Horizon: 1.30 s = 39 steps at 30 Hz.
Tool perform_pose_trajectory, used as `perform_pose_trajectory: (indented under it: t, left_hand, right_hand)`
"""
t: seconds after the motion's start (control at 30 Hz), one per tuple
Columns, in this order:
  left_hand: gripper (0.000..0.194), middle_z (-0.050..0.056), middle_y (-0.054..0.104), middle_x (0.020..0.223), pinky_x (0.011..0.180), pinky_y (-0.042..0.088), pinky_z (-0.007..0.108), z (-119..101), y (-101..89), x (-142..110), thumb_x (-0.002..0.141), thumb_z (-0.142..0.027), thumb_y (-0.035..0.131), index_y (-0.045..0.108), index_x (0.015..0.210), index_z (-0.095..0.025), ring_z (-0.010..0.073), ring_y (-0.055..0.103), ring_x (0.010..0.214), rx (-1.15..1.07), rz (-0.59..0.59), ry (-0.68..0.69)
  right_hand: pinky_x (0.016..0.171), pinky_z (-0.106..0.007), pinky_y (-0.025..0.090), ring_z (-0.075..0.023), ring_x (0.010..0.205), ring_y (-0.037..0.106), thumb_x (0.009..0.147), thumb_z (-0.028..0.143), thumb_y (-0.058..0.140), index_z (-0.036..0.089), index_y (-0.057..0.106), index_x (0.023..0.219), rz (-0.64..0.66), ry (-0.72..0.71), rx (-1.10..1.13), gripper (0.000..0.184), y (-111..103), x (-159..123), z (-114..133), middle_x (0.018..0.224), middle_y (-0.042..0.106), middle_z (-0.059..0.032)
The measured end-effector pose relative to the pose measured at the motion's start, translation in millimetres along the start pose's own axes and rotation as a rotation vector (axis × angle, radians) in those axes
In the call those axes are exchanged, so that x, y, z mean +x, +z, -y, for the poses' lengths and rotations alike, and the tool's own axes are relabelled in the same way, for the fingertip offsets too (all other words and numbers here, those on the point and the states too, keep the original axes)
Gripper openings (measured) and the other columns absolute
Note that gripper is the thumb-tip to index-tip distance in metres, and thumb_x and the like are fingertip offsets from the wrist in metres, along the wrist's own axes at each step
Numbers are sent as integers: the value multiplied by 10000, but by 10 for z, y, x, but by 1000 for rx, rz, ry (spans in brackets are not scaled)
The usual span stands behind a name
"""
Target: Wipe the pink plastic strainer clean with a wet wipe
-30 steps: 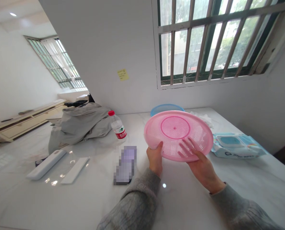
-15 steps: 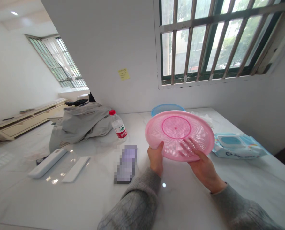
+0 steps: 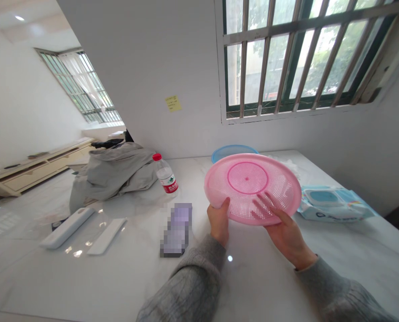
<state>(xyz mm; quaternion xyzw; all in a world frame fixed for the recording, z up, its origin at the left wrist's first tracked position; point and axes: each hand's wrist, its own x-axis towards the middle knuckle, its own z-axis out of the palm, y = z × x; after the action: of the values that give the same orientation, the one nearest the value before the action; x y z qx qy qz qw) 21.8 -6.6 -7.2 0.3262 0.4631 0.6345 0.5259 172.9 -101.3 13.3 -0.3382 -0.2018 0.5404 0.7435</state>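
I hold a round pink perforated plastic basket (image 3: 249, 181) above the white table (image 3: 119, 277), tilted so its inside faces me. My left hand (image 3: 218, 221) grips its near left rim, thumb on the inside. My right hand (image 3: 284, 235) supports it from beneath at the near right rim; its fingers show through the mesh. Both sleeves are grey knit.
A blue basin (image 3: 233, 152) sits behind the basket by the wall. A wet-wipes pack (image 3: 331, 203) lies at the right. A water bottle (image 3: 165, 176) stands by a grey garment (image 3: 114, 172). A blurred phone (image 3: 177, 229) and two white bars (image 3: 85, 230) lie left.
The basket has tipped and drifted slightly to the right; both hands keep their grip in almost the same place.
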Motion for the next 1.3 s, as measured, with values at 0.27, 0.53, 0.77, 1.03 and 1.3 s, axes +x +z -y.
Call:
perform_pose_trajectory:
  t: [0.27,0.53,0.77,1.03,1.3]
  left_hand:
    - [463,165,816,1097,887,606,362,-4,-10,16,757,-340,916,776,1120,-90,251,773,963,-9,34,34]
    - [516,129,769,1300,1150,499,401,-148,49,14,937,-592,751,749,1237,-173,272,677,1308,-451,288,-80]
    - [864,147,729,1392,1209,454,508,-395,1,-13,952,-862,356,687,1415,-211,344,598,1414,-661,523,-330]
    - [752,152,781,1266,1123,527,526,-559,-142,60,962,-797,499,698,1383,-207,332,723,1197,-781,429,-533]
    - [394,103,796,1237,1110,535,470,-392,-128,153,972,-262,609,718,1349,-220,315,724,1222,-647,530,-424]
  right_hand:
    - [1246,-591,413,-344,1463,568,918,342,746,326,744,1343,-25,-1,10,426,6,25,26,1496,695,-36]
    - [1141,-558,541,-330,1380,649,874,333,754,303,748,1335,-149,-73,9,463,-41,107,38,1407,753,-46]
    - [1039,-596,608,-353,1344,674,875,360,734,303,779,1267,-213,-108,3,399,-54,142,64,1348,779,-48]
    - [1007,-596,626,-350,1174,772,886,346,721,261,789,1237,-270,-57,45,368,-104,187,56,1249,817,-77]
    - [966,-517,669,-332,1142,789,790,281,815,260,808,1164,-297,-66,-20,374,-183,251,18,1338,788,-55]
